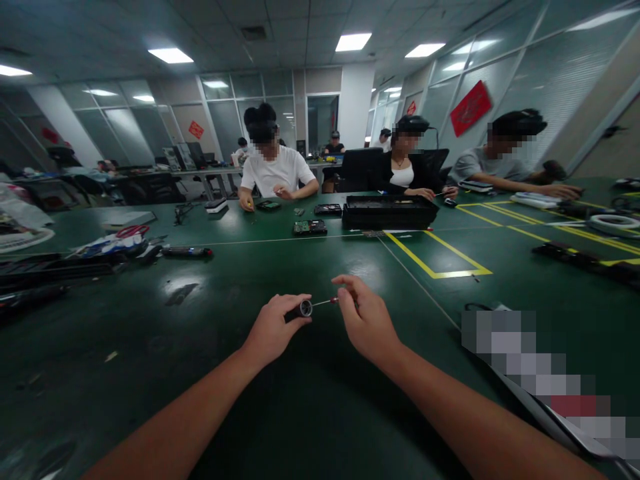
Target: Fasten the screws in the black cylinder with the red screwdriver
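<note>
Thumb and fingers of my left hand (270, 330) are closed around a small dark cylindrical part (304, 309), whose round, light-rimmed end faces me. Pinched in my right hand (369, 323) is a thin screwdriver (324, 303) with a red end near the fingers. Its metal shaft points left and its tip reaches the cylinder's rim; whether it goes inside cannot be made out. Both hands are held just above the green tabletop (300, 400). Most of the cylinder and the rest of the screwdriver's handle are hidden by my hands.
Across the table sit several people. A black open case (390, 213) and a circuit-board device (310, 228) lie ahead. Tools and a dark cylinder (186, 252) are at left. Yellow tape (463, 274) marks the right side, above a pixelated item (530, 373).
</note>
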A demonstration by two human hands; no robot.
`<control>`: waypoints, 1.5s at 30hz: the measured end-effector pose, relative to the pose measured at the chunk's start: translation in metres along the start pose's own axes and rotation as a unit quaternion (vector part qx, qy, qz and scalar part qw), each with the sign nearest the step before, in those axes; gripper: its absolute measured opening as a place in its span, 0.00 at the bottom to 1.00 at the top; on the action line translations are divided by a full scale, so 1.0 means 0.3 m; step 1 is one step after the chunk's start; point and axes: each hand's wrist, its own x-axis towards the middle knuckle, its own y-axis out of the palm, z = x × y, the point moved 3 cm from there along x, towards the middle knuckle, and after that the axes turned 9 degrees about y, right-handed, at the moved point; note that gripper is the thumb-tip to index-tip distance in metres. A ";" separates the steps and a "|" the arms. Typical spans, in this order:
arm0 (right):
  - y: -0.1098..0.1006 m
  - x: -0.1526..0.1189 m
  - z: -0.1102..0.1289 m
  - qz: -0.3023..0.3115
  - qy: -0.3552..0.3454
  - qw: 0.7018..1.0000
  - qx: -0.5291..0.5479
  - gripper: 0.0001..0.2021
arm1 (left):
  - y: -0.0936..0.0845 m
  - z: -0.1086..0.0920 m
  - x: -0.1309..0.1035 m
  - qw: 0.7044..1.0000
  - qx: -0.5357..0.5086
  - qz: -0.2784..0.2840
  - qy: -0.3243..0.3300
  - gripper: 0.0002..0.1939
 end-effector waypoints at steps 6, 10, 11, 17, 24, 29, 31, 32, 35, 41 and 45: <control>-0.004 0.007 -0.001 0.005 0.021 1.000 -0.015 0.14 | -0.001 0.001 -0.003 1.000 0.006 -0.005 -0.004 0.21; 0.003 0.007 0.001 0.018 0.027 0.999 -0.020 0.14 | 0.000 0.008 -0.006 1.000 0.013 -0.007 -0.001 0.21; 0.005 0.006 0.001 0.024 0.024 0.999 -0.016 0.14 | -0.001 0.010 -0.005 1.000 0.016 -0.008 -0.002 0.21; 0.006 0.008 -0.005 0.039 0.025 0.999 -0.013 0.13 | -0.010 0.008 0.001 1.000 0.022 -0.016 -0.006 0.21; 0.011 -0.001 -0.010 0.025 0.016 0.999 0.024 0.15 | -0.012 -0.003 0.004 0.999 0.033 -0.004 -0.004 0.21; 0.012 0.003 -0.012 0.046 0.014 0.999 0.019 0.09 | -0.014 0.006 -0.002 0.999 0.048 -0.008 -0.018 0.21; 0.010 0.008 -0.015 0.054 0.030 0.998 -0.001 0.12 | -0.011 0.008 -0.004 0.999 0.048 -0.002 -0.017 0.21; 0.009 0.008 -0.016 0.052 0.033 0.998 -0.005 0.13 | -0.010 0.008 -0.004 0.999 0.047 0.001 -0.014 0.21; 0.012 0.005 -0.020 0.038 0.028 0.999 0.024 0.11 | -0.008 0.006 -0.001 0.999 0.051 0.003 -0.014 0.21; 0.037 0.022 -0.056 0.016 0.072 0.981 0.180 0.08 | -0.017 -0.009 -0.001 0.997 0.067 -0.003 -0.032 0.21; 0.053 0.054 -0.116 -0.011 0.200 0.920 0.337 0.14 | -0.012 -0.020 -0.002 0.995 0.101 -0.010 0.014 0.21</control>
